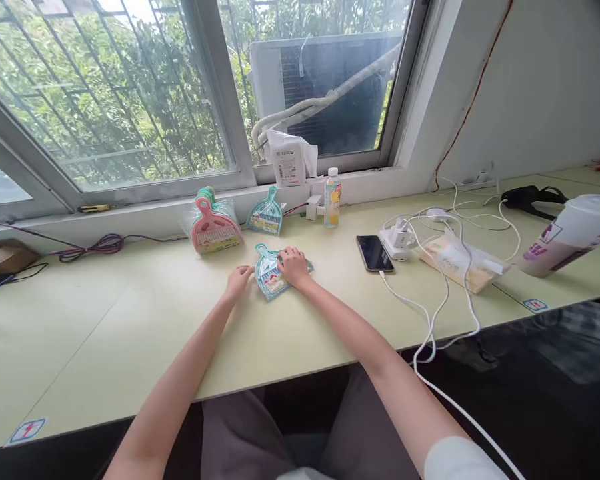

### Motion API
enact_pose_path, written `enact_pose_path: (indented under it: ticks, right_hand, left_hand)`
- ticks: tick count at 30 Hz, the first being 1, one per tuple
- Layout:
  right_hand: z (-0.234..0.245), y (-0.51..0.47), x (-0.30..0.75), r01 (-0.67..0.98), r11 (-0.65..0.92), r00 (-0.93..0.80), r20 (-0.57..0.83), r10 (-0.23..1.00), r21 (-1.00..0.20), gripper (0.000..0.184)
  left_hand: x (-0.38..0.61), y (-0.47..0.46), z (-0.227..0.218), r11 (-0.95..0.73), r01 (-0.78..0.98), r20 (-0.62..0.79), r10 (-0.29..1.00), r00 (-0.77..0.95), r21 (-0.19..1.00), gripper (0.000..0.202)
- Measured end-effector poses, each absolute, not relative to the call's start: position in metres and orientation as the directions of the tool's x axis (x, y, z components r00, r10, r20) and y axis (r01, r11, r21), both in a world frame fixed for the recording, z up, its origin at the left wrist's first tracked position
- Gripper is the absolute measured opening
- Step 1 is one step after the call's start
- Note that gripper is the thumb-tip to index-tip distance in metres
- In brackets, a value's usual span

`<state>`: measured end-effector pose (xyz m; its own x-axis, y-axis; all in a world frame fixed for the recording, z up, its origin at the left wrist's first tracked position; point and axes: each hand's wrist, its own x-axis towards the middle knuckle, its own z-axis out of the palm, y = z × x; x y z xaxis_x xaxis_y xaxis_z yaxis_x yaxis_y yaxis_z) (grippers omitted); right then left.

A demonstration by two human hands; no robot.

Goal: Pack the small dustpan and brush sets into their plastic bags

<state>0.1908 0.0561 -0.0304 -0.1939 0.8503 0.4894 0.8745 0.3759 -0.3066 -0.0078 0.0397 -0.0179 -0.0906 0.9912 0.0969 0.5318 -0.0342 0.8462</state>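
On the pale table (pixel 145 313), a teal dustpan-and-brush set (pixel 269 285) in clear plastic, lying with its handle on the far side; over its right part, a right hand (pixel 294 265), fingers bent into a half-curled grip, thumb hidden, so impossible to tell whether clasping or merely pressing; at its left edge, a left hand (pixel 239 280), fingertips drawn nearly together, a true pinch impossible to confirm. Probably light and fairly stiff, slippery on the outside because of the plastic, not very fragile, though with bristles likely to bend; best taken by the handle or both side edges; farther back, a second teal set (pixel 265 219) and, left of it, a pink-fronted bundle of wrapped sets (pixel 214 230).
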Motion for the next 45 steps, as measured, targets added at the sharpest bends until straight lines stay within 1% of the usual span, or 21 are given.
enact_pose_path:
  ticks: [2, 3, 7, 10, 13, 15, 17, 19, 21, 22, 24, 26, 27, 28, 30, 32, 35, 37, 39, 42, 45]
  right_hand:
    - [-0.032, 0.05, 0.195, 0.857, 0.384, -0.182, 0.496, 0.849, -0.343, 0.026]
    - [-0.033, 0.046, 0.198, 0.845, 0.385, -0.169, 0.497, 0.851, -0.372, 0.027]
    - [-0.033, 0.036, 0.211, 0.792, 0.407, -0.163, 0.484, 0.86, -0.456, 0.027]
    - [-0.026, 0.031, 0.214, 0.756, 0.474, -0.208, 0.521, 0.828, -0.451, 0.026]
    - [-0.016, 0.021, 0.207, 0.743, 0.565, -0.294, 0.583, 0.757, -0.359, 0.026]
    - [-0.012, 0.013, 0.199, 0.738, 0.606, -0.377, 0.563, 0.736, -0.298, 0.022]
    - [-0.01, 0.007, 0.192, 0.749, 0.587, -0.411, 0.479, 0.776, -0.308, 0.022]
    - [-0.011, 0.006, 0.188, 0.753, 0.519, -0.374, 0.385, 0.844, -0.405, 0.029]
    - [-0.014, 0.008, 0.188, 0.678, 0.433, -0.298, 0.317, 0.9, -0.593, 0.036]
    - [-0.015, 0.011, 0.19, 0.595, 0.377, -0.253, 0.28, 0.926, -0.71, 0.038]
    - [-0.018, 0.018, 0.194, 0.35, 0.215, -0.157, 0.169, 0.973, -0.912, 0.036]
    - [-0.02, 0.025, 0.199, 0.081, 0.032, -0.086, 0.025, 0.996, -0.996, 0.022]
    - [-0.02, 0.028, 0.201, -0.038, -0.034, -0.07, -0.031, 0.997, -0.999, 0.014]
    - [-0.021, 0.03, 0.203, -0.138, -0.074, -0.063, -0.066, 0.996, -0.988, 0.013]
    - [-0.022, 0.034, 0.206, -0.285, -0.098, -0.047, -0.089, 0.995, -0.954, 0.026]
    - [-0.022, 0.037, 0.209, -0.35, -0.096, 0.005, -0.105, 0.994, -0.932, 0.037]
    - [-0.023, 0.041, 0.216, -0.326, -0.1, 0.061, -0.126, 0.99, -0.94, 0.044]
    - [-0.022, 0.043, 0.221, -0.28, -0.095, 0.047, -0.112, 0.993, -0.955, 0.046]
    - [-0.021, 0.044, 0.227, -0.25, -0.088, 0.025, -0.097, 0.995, -0.964, 0.046]
    - [-0.016, 0.043, 0.231, -0.243, -0.077, 0.009, -0.082, 0.997, -0.967, 0.045]
    - [-0.008, 0.041, 0.233, -0.254, -0.071, -0.036, -0.064, 0.997, -0.965, 0.041]
  left_hand:
    - [0.012, 0.029, -0.017, 0.062, 0.266, -0.042, 0.996, -0.08, 0.962, 0.026]
    - [0.021, 0.025, -0.016, 0.094, 0.156, -0.079, 0.992, -0.095, 0.983, 0.03]
    - [0.041, 0.021, -0.011, 0.172, -0.065, -0.175, 0.983, -0.057, 0.983, 0.048]
    - [0.036, 0.022, -0.008, 0.144, -0.226, -0.169, 0.981, -0.096, 0.963, 0.053]
    - [0.018, 0.022, -0.005, 0.068, -0.347, -0.116, 0.986, -0.121, 0.935, 0.056]
    - [0.006, 0.023, -0.003, 0.032, -0.396, -0.085, 0.99, -0.115, 0.918, 0.055]
    - [-0.003, 0.024, -0.002, -0.008, -0.427, -0.051, 0.991, -0.127, 0.904, 0.052]
    - [-0.006, 0.024, -0.002, -0.047, -0.444, -0.018, 0.99, -0.141, 0.895, 0.047]
    - [-0.006, 0.023, -0.002, -0.068, -0.458, 0.007, 0.991, -0.134, 0.886, 0.043]
    - [-0.005, 0.022, -0.002, -0.071, -0.465, 0.017, 0.993, -0.118, 0.882, 0.043]
    - [-0.002, 0.02, -0.003, -0.068, -0.476, 0.042, 0.997, -0.066, 0.877, 0.045]
    - [0.0, 0.018, -0.003, -0.066, -0.478, 0.066, 0.998, -0.015, 0.876, 0.05]
    - [0.0, 0.018, -0.004, -0.065, -0.476, 0.077, 0.997, 0.005, 0.877, 0.053]
    - [0.0, 0.017, -0.004, -0.061, -0.469, 0.083, 0.996, 0.026, 0.881, 0.056]
    - [-0.001, 0.018, -0.004, -0.029, -0.435, 0.074, 0.993, 0.087, 0.9, 0.056]
    - [-0.003, 0.019, -0.004, 0.022, -0.371, 0.037, 0.988, 0.15, 0.928, 0.05]
    - [-0.006, 0.021, -0.006, 0.059, -0.257, -0.035, 0.995, 0.097, 0.965, 0.05]
    - [-0.009, 0.023, -0.008, 0.056, -0.175, -0.051, 0.998, 0.035, 0.983, 0.051]
    - [-0.011, 0.022, -0.01, 0.059, -0.106, -0.056, 0.998, 0.031, 0.993, 0.051]
    - [-0.013, 0.021, -0.01, 0.07, -0.06, -0.068, 0.997, 0.037, 0.996, 0.05]
    - [-0.016, 0.021, -0.008, 0.041, -0.049, -0.042, 0.999, -0.011, 0.998, 0.046]
